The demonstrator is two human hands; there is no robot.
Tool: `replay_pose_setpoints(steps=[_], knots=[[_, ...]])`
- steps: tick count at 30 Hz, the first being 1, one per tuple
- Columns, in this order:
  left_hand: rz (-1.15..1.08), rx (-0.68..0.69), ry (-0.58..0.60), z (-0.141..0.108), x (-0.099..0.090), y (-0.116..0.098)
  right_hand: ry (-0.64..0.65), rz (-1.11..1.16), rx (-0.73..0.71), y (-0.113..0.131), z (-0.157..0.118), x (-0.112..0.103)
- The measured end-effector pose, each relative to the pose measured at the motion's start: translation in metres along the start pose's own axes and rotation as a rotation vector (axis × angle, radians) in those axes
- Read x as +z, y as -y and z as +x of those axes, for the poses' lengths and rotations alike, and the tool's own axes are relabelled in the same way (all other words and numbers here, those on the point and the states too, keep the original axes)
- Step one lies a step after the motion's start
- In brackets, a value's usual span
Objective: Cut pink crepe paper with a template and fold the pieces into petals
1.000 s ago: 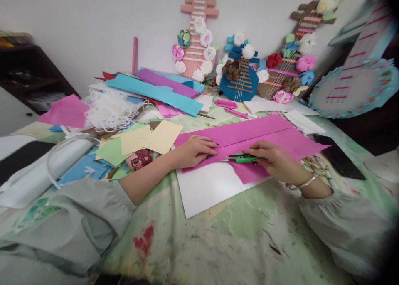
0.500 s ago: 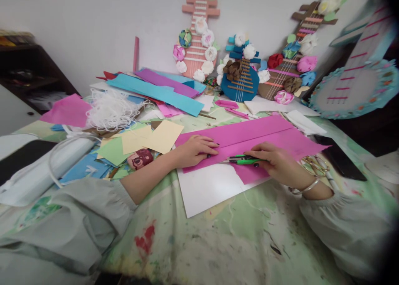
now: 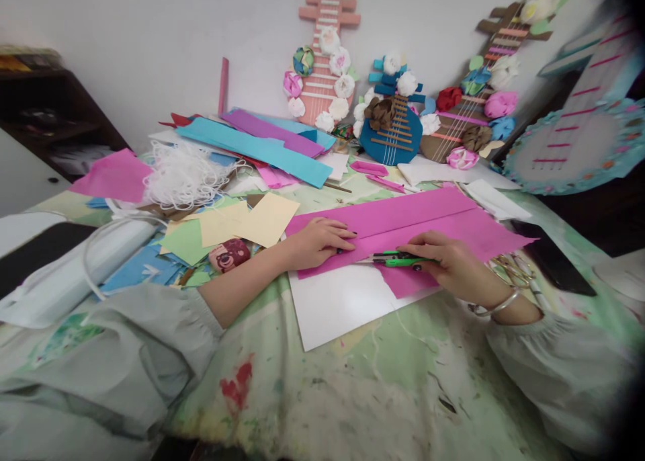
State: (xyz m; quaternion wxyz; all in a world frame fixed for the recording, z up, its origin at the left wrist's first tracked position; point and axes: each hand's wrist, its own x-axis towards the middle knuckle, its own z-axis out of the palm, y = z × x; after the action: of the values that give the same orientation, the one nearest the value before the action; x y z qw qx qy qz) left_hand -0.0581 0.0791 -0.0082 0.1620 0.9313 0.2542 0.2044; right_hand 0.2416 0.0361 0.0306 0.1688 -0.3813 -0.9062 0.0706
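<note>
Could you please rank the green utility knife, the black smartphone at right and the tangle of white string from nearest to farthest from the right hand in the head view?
1. Green utility knife: held in the right hand.
2. Black smartphone: lying just to the hand's right.
3. Tangle of white string: well over on the left, farther back.

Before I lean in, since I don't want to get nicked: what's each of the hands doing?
Left hand: open, fingers slightly bent, resting on the bright pink paper sheet.
Right hand: closed, holding a slim green-and-black cutter.
</note>
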Motion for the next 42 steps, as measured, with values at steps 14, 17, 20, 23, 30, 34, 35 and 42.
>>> replay_pose_setpoints(steps=[14, 17, 20, 23, 30, 34, 35, 42], knots=[[-0.009, 0.003, -0.001, 0.0, 0.002, 0.004, -0.025, 0.029, -0.05, -0.001, 0.01, 0.009], [-0.006, 0.007, -0.005, 0.0, 0.003, 0.005, -0.013, 0.021, -0.051, -0.004, 0.007, 0.006], [-0.004, 0.002, 0.001, 0.0, 0.003, 0.005, -0.001, 0.02, -0.056, -0.006, 0.005, 0.002], [-0.007, -0.012, 0.018, 0.0, 0.001, 0.003, -0.009, 0.013, -0.06, -0.007, 0.004, 0.002], [-0.023, -0.014, -0.002, 0.001, 0.0, 0.001, -0.011, 0.024, -0.055, -0.004, 0.01, 0.009], [-0.021, -0.013, -0.004, 0.001, 0.001, 0.002, -0.033, 0.041, -0.077, 0.001, 0.014, 0.012], [-0.018, -0.014, -0.004, 0.002, 0.001, 0.002, -0.037, 0.045, -0.084, 0.002, 0.015, 0.013], [0.003, 0.0, -0.014, 0.002, 0.001, 0.001, -0.04, 0.039, -0.103, 0.009, 0.018, 0.016]])
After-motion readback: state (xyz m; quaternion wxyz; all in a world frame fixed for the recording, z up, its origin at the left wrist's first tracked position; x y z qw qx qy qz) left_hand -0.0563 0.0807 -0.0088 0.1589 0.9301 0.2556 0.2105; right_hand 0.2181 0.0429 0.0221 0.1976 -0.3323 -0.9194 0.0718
